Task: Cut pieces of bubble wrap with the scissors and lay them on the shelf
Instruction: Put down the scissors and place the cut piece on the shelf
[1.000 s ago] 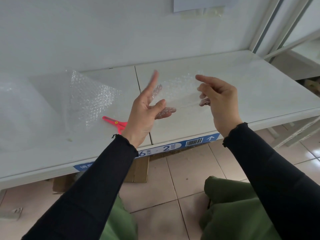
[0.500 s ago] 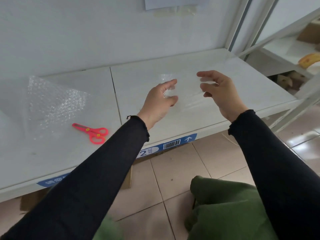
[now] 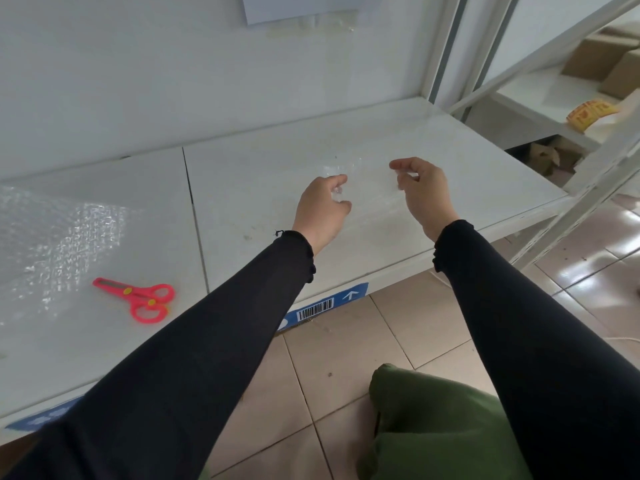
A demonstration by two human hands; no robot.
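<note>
Since a second earlier both hands had dropped from in front of the wall to just above the shelf, carrying the cut sheet with them. The left hand pinched one edge of the bubble wrap piece between thumb and forefinger; the right hand, fingers curled, gripped the opposite edge. The piece stretched between the hands, clear and nearly invisible, showing only faint glints at the fingertips. Below the hands lay the white shelf, scuffed and split by a dark seam left of the left hand. Farther left lay the red scissors, closed, beside a large bubble wrap sheet. A blue barcode label marked the shelf edge nearest the person, above a beige tiled floor. Beyond the right hand stood another rack with cardboard boxes.
</note>
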